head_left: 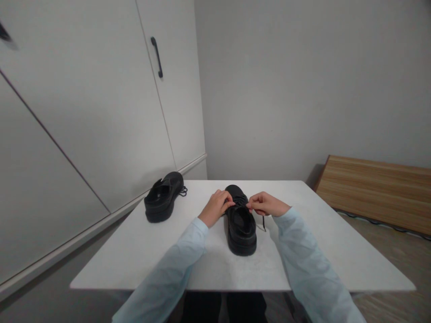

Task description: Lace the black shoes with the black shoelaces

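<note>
A black lace-up shoe (241,242) stands upright on the white table with its heel towards me and its toe pointing away. At the left side of its laces, my left hand (217,206) is closed in a pinch. My right hand (266,204) pinches a black shoelace (264,223) on the right side, and a loose end hangs below the fingers. What exactly lies between the left fingertips is too small to see clearly; it appears to be lace. A second black shoe (161,199) sits at the table's left edge, its lace looped beside it.
The white table (151,264) stands against a white cabinet (101,112) with a black handle (157,57) on the left. A grey wall (303,89) rises behind. A wood-grain panel (377,193) leans beyond the table's right edge.
</note>
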Demonstrator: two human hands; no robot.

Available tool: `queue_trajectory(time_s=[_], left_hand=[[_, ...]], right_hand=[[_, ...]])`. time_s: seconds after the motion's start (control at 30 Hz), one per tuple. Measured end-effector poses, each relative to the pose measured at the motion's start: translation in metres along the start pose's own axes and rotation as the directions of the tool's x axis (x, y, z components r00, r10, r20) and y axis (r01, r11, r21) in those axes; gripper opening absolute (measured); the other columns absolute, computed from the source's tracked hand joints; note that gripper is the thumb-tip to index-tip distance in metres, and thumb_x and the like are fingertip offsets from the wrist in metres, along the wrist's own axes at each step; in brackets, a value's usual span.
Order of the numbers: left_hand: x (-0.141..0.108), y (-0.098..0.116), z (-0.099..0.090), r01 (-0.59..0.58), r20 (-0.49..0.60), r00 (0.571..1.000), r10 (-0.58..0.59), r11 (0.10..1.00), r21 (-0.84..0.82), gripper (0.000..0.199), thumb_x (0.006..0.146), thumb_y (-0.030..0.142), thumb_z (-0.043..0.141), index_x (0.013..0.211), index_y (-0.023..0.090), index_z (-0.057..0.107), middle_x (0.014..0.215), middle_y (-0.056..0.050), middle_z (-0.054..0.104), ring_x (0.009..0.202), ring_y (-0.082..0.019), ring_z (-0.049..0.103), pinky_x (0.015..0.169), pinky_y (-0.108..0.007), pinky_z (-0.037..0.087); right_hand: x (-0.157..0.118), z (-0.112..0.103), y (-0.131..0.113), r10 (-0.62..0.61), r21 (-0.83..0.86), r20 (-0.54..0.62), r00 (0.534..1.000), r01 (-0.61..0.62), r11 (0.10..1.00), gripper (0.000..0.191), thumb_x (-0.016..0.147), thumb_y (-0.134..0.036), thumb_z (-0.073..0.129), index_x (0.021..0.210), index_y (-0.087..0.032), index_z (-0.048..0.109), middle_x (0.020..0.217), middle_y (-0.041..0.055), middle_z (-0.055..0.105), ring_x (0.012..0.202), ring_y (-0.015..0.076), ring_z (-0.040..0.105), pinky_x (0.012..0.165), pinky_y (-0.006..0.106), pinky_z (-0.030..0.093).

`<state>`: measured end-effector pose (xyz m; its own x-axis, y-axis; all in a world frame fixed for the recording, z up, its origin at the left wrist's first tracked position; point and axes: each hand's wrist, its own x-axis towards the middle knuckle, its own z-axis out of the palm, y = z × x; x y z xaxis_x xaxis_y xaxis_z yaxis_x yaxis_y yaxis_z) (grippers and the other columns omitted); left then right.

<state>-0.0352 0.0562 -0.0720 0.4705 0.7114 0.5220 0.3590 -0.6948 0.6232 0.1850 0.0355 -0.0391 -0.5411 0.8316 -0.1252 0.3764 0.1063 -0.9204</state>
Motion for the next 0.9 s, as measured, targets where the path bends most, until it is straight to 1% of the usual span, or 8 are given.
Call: queue_trajectory(time_s=[0.17, 0.33, 0.43, 0.53, 0.63, 0.73, 0.83, 0.9], left_hand=[[-0.001, 0.003, 0.001, 0.057, -0.012, 0.998, -0.059, 0.995, -0.086, 0.009, 0.078, 0.024, 0.059, 0.07, 0.02, 0.056, 0.072, -0.002, 0.054, 0.073, -0.018, 0.046, 0.071, -0.028, 0.034], [-0.001, 0.004, 0.0, 0.068, -0.007, 0.998, -0.07, 0.991, -0.117, 0.009, 0.077, 0.024, 0.06, 0.07, 0.02, 0.056, 0.071, -0.002, 0.053, 0.072, -0.017, 0.046, 0.071, -0.027, 0.034], [-0.001, 0.003, 0.0, 0.066, 0.002, 0.998, -0.066, 0.992, -0.111, 0.008, 0.076, 0.025, 0.06, 0.07, 0.019, 0.057, 0.07, -0.001, 0.053, 0.072, -0.017, 0.046, 0.07, -0.027, 0.034], [-0.001, 0.0, 0.0, 0.056, 0.016, 0.998, -0.055, 0.995, -0.078, 0.008, 0.076, 0.026, 0.06, 0.072, 0.019, 0.058, 0.071, -0.001, 0.054, 0.072, -0.017, 0.047, 0.069, -0.027, 0.034], [0.0, -0.002, -0.002, 0.037, 0.032, 0.999, -0.035, 0.998, -0.046, 0.01, 0.077, 0.028, 0.06, 0.073, 0.019, 0.059, 0.073, -0.002, 0.055, 0.073, -0.017, 0.048, 0.07, -0.027, 0.035], [0.0, -0.003, -0.005, 0.027, 0.047, 0.999, -0.025, 0.998, -0.062, 0.01, 0.075, 0.029, 0.063, 0.074, 0.019, 0.062, 0.074, -0.002, 0.057, 0.073, -0.017, 0.05, 0.07, -0.027, 0.036], [0.002, -0.004, -0.01, 0.057, 0.085, 0.995, -0.047, 0.991, -0.12, 0.01, 0.069, 0.026, 0.067, 0.074, 0.018, 0.064, 0.075, -0.002, 0.059, 0.072, -0.016, 0.052, 0.071, -0.027, 0.038], [0.002, -0.004, -0.013, 0.087, 0.112, 0.991, -0.071, 0.985, -0.148, 0.009, 0.067, 0.024, 0.068, 0.072, 0.018, 0.064, 0.076, -0.002, 0.061, 0.072, -0.016, 0.053, 0.071, -0.026, 0.039]], right_hand=[[-0.002, -0.001, -0.001, 0.016, 0.044, 0.062, 0.998, -0.019, 0.999, 0.037, 0.08, -0.043, 0.053, 0.073, -0.009, 0.065, 0.033, -0.008, 0.041, 0.027, 0.0022, 0.025, 0.031, 0.017, 0.015], [-0.005, 0.001, -0.007, -0.011, 0.131, 0.137, 0.991, -0.007, 0.991, 0.034, 0.079, -0.037, 0.054, 0.091, -0.008, 0.065, 0.035, -0.008, 0.044, 0.028, 0.0021, 0.023, 0.032, 0.017, 0.013], [-0.005, 0.003, -0.008, -0.035, 0.148, 0.153, 0.988, 0.012, 0.989, 0.036, 0.078, -0.037, 0.057, 0.098, -0.007, 0.064, 0.038, -0.0076, 0.047, 0.03, 0.0017, 0.023, 0.033, 0.017, 0.013], [-0.002, 0.004, -0.005, -0.057, 0.14, 0.146, 0.988, 0.036, 0.989, 0.041, 0.077, -0.038, 0.059, 0.104, -0.007, 0.064, 0.043, -0.0052, 0.053, 0.03, 0.001, 0.023, 0.032, 0.017, 0.012], [0.001, 0.005, -0.002, -0.095, 0.182, 0.11, 0.989, 0.074, 0.981, 0.05, 0.075, -0.041, 0.061, 0.111, -0.007, 0.061, 0.047, -0.0032, 0.057, 0.03, 0.0008, 0.022, 0.032, 0.018, 0.012], [0.003, 0.005, 0.0, -0.1, 0.199, 0.021, 0.995, 0.094, 0.975, 0.054, 0.073, -0.042, 0.063, 0.115, -0.007, 0.059, 0.046, -0.0048, 0.054, 0.031, 0.001, 0.022, 0.033, 0.018, 0.011], [0.005, 0.005, 0.002, -0.076, 0.205, -0.07, 0.995, 0.089, 0.975, 0.055, 0.072, -0.044, 0.064, 0.115, -0.009, 0.06, 0.044, -0.0065, 0.05, 0.032, 0.001, 0.022, 0.034, 0.018, 0.01], [0.008, 0.006, 0.004, -0.067, 0.228, -0.106, 0.992, 0.09, 0.97, 0.057, 0.071, -0.046, 0.065, 0.114, -0.01, 0.061, 0.043, -0.0067, 0.049, 0.032, 0.001, 0.022, 0.034, 0.018, 0.01]])
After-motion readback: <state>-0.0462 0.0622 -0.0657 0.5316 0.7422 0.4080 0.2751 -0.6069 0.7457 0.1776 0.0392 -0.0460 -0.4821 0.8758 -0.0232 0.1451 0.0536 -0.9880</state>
